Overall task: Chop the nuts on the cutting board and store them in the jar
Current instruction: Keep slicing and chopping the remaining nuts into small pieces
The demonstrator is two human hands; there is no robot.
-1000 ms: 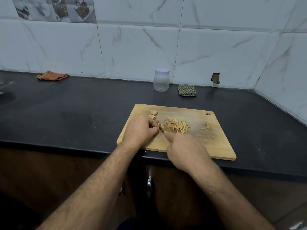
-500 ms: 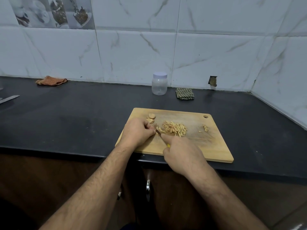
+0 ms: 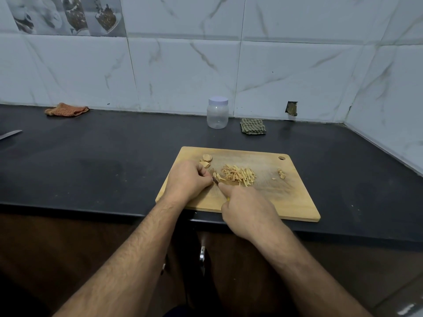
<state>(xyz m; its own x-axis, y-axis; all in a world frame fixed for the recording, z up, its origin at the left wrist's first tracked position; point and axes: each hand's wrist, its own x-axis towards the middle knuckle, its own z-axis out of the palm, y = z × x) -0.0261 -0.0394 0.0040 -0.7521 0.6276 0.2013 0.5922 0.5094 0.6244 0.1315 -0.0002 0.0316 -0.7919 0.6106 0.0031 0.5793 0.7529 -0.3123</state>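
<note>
Lying at the centre of the rectangular light wooden cutting board (image 3: pixel 270 197), a heap of pale, thin chopped nut slivers (image 3: pixel 239 175) occupies the middle of the frame. Two or three whole tan nuts (image 3: pixel 206 160) sit at the board's upper left area, just beside the left hand's fingers. A few small nut fragments (image 3: pixel 281 173) rest apart from the heap toward the board's right side, below the round hanging hole in its upper right corner.

The left hand (image 3: pixel 188 181) rests on the left part of the board with the fingers curled inward; the fingertips pinch a small piece against the board, though the piece itself is mostly hidden. The right hand (image 3: pixel 247 209) lies just right of it and lower in the frame, clenched around a small knife (image 3: pixel 216 180). Only a short dark section of blade shows between the two hands, and a sliver of yellow handle shows at the hand's left edge. The index finger is extended along the top of the blade. The blade tip sits close to the left hand's fingertips, left of the sliver heap.

The board lies on a black stone tabletop (image 3: pixel 103 161), with its near edge close to the tabletop's front edge. Above the board in the frame, near the white marble-pattern wall tiles (image 3: pixel 183 72), stands a clear plastic jar with a pale lavender lid (image 3: pixel 217 115), closed and upright. A folded green checked cloth (image 3: pixel 253 126) lies just right of the jar. An orange crumpled cloth (image 3: pixel 66 109) lies at the left of the frame against the wall.
</note>
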